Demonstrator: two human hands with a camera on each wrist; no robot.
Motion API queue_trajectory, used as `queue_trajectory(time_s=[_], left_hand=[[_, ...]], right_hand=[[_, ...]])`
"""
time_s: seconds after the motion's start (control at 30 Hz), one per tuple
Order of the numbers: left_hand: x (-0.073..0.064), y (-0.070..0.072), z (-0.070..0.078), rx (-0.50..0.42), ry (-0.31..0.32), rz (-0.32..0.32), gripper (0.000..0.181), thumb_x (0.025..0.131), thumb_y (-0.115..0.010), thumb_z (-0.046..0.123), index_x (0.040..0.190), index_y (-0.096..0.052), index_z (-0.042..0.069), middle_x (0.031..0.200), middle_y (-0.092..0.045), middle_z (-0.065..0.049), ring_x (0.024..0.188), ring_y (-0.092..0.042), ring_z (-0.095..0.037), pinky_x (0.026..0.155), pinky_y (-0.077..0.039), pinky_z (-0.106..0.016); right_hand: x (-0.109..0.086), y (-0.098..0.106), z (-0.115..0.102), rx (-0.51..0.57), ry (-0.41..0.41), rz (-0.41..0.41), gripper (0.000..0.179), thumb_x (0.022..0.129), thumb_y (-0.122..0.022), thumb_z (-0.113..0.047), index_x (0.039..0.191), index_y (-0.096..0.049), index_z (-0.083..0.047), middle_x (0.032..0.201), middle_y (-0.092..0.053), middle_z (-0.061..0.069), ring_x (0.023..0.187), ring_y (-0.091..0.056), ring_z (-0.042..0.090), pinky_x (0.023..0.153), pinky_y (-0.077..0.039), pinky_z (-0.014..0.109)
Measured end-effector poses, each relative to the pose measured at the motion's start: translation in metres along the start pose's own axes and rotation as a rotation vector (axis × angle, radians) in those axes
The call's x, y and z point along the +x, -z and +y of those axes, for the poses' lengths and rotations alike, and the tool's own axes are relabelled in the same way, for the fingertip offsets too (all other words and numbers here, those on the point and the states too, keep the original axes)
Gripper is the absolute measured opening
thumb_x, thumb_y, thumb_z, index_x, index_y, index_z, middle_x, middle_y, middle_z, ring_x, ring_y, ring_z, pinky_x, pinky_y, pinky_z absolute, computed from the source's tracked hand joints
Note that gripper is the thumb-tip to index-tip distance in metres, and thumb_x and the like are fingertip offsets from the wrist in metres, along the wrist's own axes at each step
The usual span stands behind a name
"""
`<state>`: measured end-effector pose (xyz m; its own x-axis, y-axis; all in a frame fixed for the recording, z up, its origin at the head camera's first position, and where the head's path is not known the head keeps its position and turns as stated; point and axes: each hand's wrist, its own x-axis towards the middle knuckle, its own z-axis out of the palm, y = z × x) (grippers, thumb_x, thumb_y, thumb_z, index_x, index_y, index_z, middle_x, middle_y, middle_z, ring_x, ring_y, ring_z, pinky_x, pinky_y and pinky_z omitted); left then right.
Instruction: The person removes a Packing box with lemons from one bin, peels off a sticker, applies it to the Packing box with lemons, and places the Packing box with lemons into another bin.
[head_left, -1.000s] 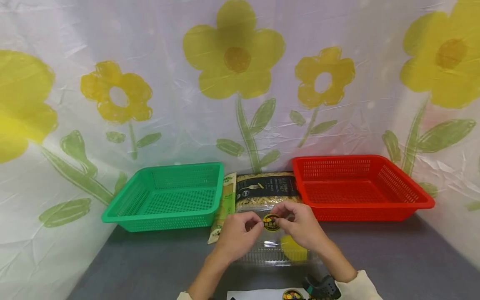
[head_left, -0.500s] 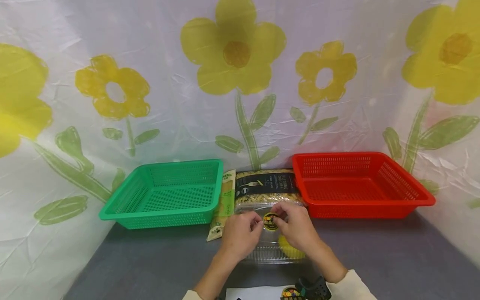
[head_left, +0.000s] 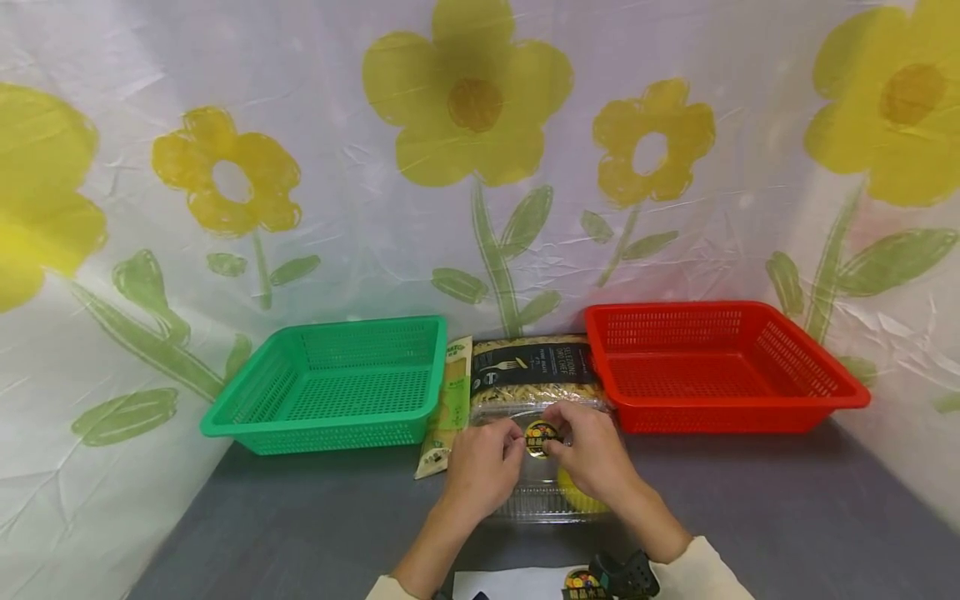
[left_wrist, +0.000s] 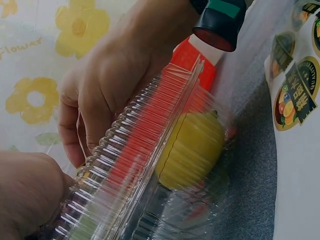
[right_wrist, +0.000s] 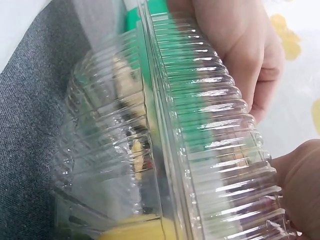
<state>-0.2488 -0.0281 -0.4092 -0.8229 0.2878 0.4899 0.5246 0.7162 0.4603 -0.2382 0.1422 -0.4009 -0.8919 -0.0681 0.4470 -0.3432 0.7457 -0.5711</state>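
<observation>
A clear plastic clamshell box (head_left: 540, 500) stands on the table with a yellow fruit like a lemon (left_wrist: 192, 150) inside. Over its lid is a round black and gold fruit sticker (head_left: 541, 439). My left hand (head_left: 486, 467) pinches the sticker's left edge between thumb and forefinger. The right hand (head_left: 592, 454) pinches its right edge the same way. I cannot tell how much of the sticker touches the lid. In both wrist views the ribbed box wall partly hides the fingertips.
Behind the box lie a pasta bag (head_left: 536, 367) and a slim green and yellow packet (head_left: 450, 408). A green basket (head_left: 322, 425) stands to the left, a red basket (head_left: 742, 412) to the right. A white sticker sheet (head_left: 510, 583) lies at the near edge.
The hands and sticker keep nearly the same place over the lid, with only small finger shifts. The whole view has shifted slightly.
</observation>
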Motion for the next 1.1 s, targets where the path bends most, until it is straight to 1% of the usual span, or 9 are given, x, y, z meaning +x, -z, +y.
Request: queue_trajectory(time_s=[0.1, 0.27, 0.43, 0.57, 0.67, 0.77, 0.9, 1.0, 1.1], left_hand=[[0.0, -0.001, 0.0, -0.004, 0.01, -0.013, 0.009, 0.092, -0.072, 0.014, 0.083, -0.071, 0.014, 0.063, -0.061, 0.009, 0.052, -0.048, -0.003, 0.053, -0.041, -0.023], [0.0, 0.0, 0.002, -0.001, 0.029, -0.035, 0.007, 0.093, -0.071, 0.016, 0.086, -0.073, 0.013, 0.063, -0.061, 0.009, 0.049, -0.044, -0.003, 0.051, -0.039, -0.023], [0.001, 0.001, 0.004, 0.005, 0.034, -0.067, 0.007, 0.091, -0.069, 0.014, 0.092, -0.075, 0.01, 0.053, -0.049, 0.011, 0.043, -0.034, -0.004, 0.046, -0.031, -0.022], [0.001, 0.003, 0.005, -0.004, 0.041, -0.107, 0.012, 0.091, -0.068, 0.013, 0.098, -0.075, 0.007, 0.05, -0.038, 0.011, 0.042, -0.03, -0.004, 0.044, -0.027, -0.022], [0.0, 0.005, 0.006, -0.02, 0.047, -0.134, 0.016, 0.091, -0.067, 0.012, 0.104, -0.075, 0.006, 0.05, -0.035, 0.01, 0.042, -0.028, -0.005, 0.044, -0.025, -0.022], [0.0, 0.007, 0.005, -0.039, 0.049, -0.154, 0.02, 0.091, -0.066, 0.011, 0.108, -0.075, 0.005, 0.05, -0.034, 0.01, 0.042, -0.028, -0.006, 0.044, -0.025, -0.022], [-0.001, 0.01, 0.004, -0.089, 0.049, -0.177, 0.024, 0.09, -0.066, 0.011, 0.112, -0.074, 0.004, 0.049, -0.034, 0.01, 0.042, -0.028, -0.005, 0.044, -0.026, -0.022], [0.0, 0.014, 0.002, -0.153, 0.062, -0.203, 0.025, 0.091, -0.066, 0.011, 0.114, -0.072, 0.003, 0.05, -0.038, 0.01, 0.042, -0.031, -0.004, 0.044, -0.027, -0.021], [0.0, 0.017, -0.001, -0.213, 0.078, -0.234, 0.026, 0.092, -0.067, 0.012, 0.116, -0.071, 0.004, 0.055, -0.046, 0.009, 0.045, -0.037, -0.005, 0.045, -0.032, -0.021]], right_hand=[[0.0, 0.0, 0.0, -0.012, -0.002, 0.0, 0.03, 0.074, -0.088, 0.0, 0.097, -0.072, -0.011, 0.086, -0.068, -0.002, 0.077, -0.061, 0.011, 0.076, -0.057, 0.035], [0.0, -0.001, 0.0, -0.039, 0.001, 0.001, 0.031, 0.074, -0.087, 0.0, 0.099, -0.071, -0.011, 0.091, -0.069, 0.001, 0.08, -0.062, 0.015, 0.078, -0.056, 0.037], [-0.001, 0.0, 0.0, -0.054, -0.01, 0.004, 0.037, 0.074, -0.088, -0.001, 0.105, -0.071, -0.01, 0.1, -0.069, 0.003, 0.086, -0.064, 0.018, 0.08, -0.057, 0.04], [-0.002, 0.001, -0.001, -0.036, -0.005, -0.025, 0.037, 0.076, -0.086, 0.0, 0.108, -0.07, -0.011, 0.091, -0.071, 0.0, 0.079, -0.063, 0.014, 0.075, -0.058, 0.036], [-0.002, 0.001, 0.0, -0.008, 0.008, -0.048, 0.039, 0.078, -0.084, 0.002, 0.112, -0.068, -0.01, 0.084, -0.072, -0.003, 0.072, -0.062, 0.009, 0.072, -0.058, 0.033], [-0.002, 0.002, 0.001, 0.013, 0.018, -0.07, 0.043, 0.08, -0.081, 0.004, 0.117, -0.067, -0.011, 0.086, -0.075, -0.004, 0.073, -0.064, 0.007, 0.073, -0.058, 0.033], [-0.002, 0.004, 0.002, 0.042, 0.012, -0.119, 0.047, 0.081, -0.079, 0.005, 0.121, -0.066, -0.014, 0.094, -0.077, -0.004, 0.082, -0.068, 0.011, 0.08, -0.058, 0.04], [-0.001, 0.005, 0.003, 0.091, 0.016, -0.159, 0.05, 0.082, -0.077, 0.006, 0.126, -0.064, -0.014, 0.107, -0.076, -0.001, 0.095, -0.07, 0.017, 0.087, -0.057, 0.045], [-0.001, 0.008, 0.006, 0.176, 0.021, -0.193, 0.051, 0.084, -0.074, 0.007, 0.129, -0.062, -0.013, 0.12, -0.072, 0.005, 0.11, -0.068, 0.023, 0.091, -0.055, 0.049]])
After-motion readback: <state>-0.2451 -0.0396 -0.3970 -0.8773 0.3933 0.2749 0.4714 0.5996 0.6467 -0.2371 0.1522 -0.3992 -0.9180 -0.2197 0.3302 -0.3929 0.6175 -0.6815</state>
